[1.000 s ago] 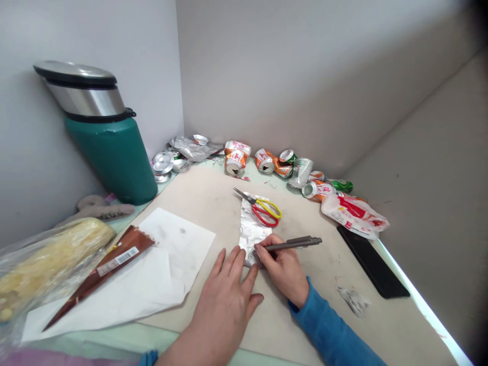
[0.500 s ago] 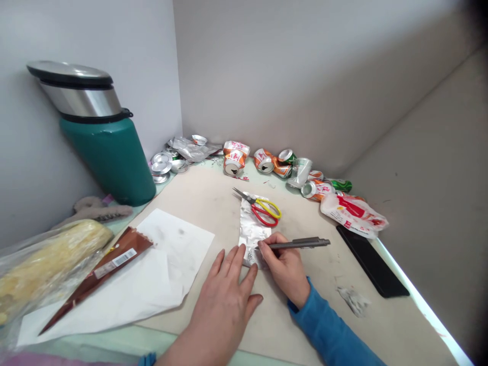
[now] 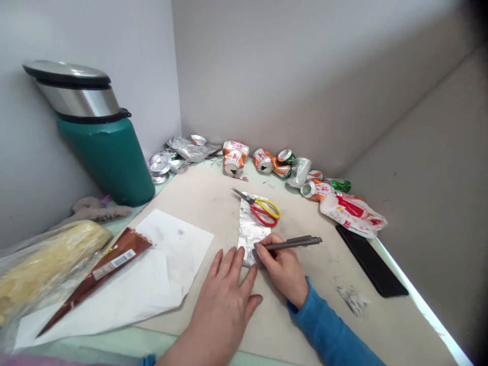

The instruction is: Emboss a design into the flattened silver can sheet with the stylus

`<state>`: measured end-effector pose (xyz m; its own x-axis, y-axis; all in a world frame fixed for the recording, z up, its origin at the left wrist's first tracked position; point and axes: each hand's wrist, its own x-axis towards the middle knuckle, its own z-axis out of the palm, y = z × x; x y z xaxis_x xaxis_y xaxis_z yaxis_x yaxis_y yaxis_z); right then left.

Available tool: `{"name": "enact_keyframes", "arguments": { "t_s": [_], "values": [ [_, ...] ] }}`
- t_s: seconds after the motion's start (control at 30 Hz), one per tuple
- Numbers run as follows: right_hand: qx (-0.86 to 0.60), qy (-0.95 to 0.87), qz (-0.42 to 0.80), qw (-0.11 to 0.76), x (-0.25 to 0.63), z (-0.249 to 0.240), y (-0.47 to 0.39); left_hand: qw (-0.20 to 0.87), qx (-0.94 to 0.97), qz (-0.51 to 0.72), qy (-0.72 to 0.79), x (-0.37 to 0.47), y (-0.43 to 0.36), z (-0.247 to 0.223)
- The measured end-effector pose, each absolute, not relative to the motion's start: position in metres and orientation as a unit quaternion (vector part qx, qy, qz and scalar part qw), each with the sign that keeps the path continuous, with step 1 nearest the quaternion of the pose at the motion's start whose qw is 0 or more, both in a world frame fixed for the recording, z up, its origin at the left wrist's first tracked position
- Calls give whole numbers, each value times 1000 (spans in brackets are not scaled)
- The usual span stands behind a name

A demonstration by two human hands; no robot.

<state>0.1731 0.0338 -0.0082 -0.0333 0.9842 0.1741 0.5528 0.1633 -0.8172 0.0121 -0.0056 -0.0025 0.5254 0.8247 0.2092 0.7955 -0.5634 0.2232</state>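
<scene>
A strip of silvery aluminium sheet (image 3: 251,233) lies flat on the beige mat, with small dark marks or dents near its lower end. My right hand (image 3: 282,267) is closed round a dark grey pen (image 3: 295,243), whose tip rests at the strip's lower right part; the exact tip is hidden by my fingers. My left hand (image 3: 227,295) lies palm down with fingers spread, its fingertips on the strip's lower left edge. Scissors (image 3: 259,206) with one yellow and one red handle lie across the top of the strip, blades toward the upper left.
Crushed drink cans (image 3: 235,157) line the back wall, with can ends (image 3: 160,165) at left. A green bottle (image 3: 110,157), white paper (image 3: 160,274), brown wrapper (image 3: 99,277) and wrapped bread (image 3: 57,254) stand or lie left. At right are a phone (image 3: 371,262) and crumpled scrap (image 3: 354,301).
The pen's rear end has shifted a little left and down, and my right fingers have moved slightly left over the strip. My left hand stays almost still.
</scene>
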Motion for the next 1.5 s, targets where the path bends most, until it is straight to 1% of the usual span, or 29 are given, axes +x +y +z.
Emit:
{"name": "enact_keyframes", "arguments": {
  "t_s": [0.57, 1.3, 1.37, 1.5],
  "values": [
    [-599, -667, 250, 364, 170, -5, 34, 47, 872, 147, 465, 11, -6, -1],
    [-582, -677, 265, 365, 172, -4, 31, 46, 871, 148, 466, 12, -6, -1],
    [-580, -670, 275, 373, 172, -5, 31, 47, 871, 144, 467, 13, -6, 0],
    [-587, -631, 285, 420, 174, -9, 32, 47, 871, 137, 470, 13, -6, 1]
  ]
}}
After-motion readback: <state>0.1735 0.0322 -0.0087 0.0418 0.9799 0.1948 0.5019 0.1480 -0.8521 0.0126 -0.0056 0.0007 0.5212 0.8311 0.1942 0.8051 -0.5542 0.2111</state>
